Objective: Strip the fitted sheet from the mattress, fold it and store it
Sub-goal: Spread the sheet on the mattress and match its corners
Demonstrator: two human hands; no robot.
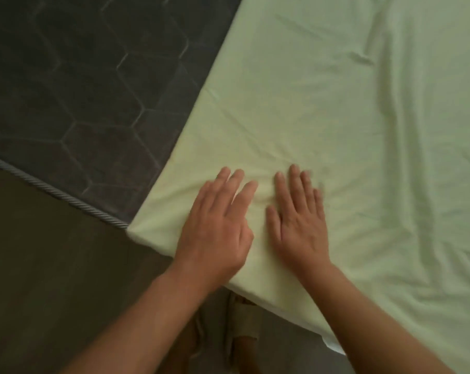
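Observation:
The pale green fitted sheet [322, 103] lies spread flat over the right part of the dark grey mattress [80, 76], with a straight folded edge running diagonally from the top centre down to a corner at the lower left. My left hand [217, 228] lies flat on the sheet near that corner, fingers straight and spread. My right hand [298, 222] lies flat beside it, palm down, fingers straight, slightly blurred. Creases run across the sheet on the right side.
The bare mattress has a hexagon quilted pattern and a rope-like piped edge [53, 191] along its lower left side. Below that edge is the mattress side and floor [39, 279]. My sandalled feet [242, 330] show between my forearms.

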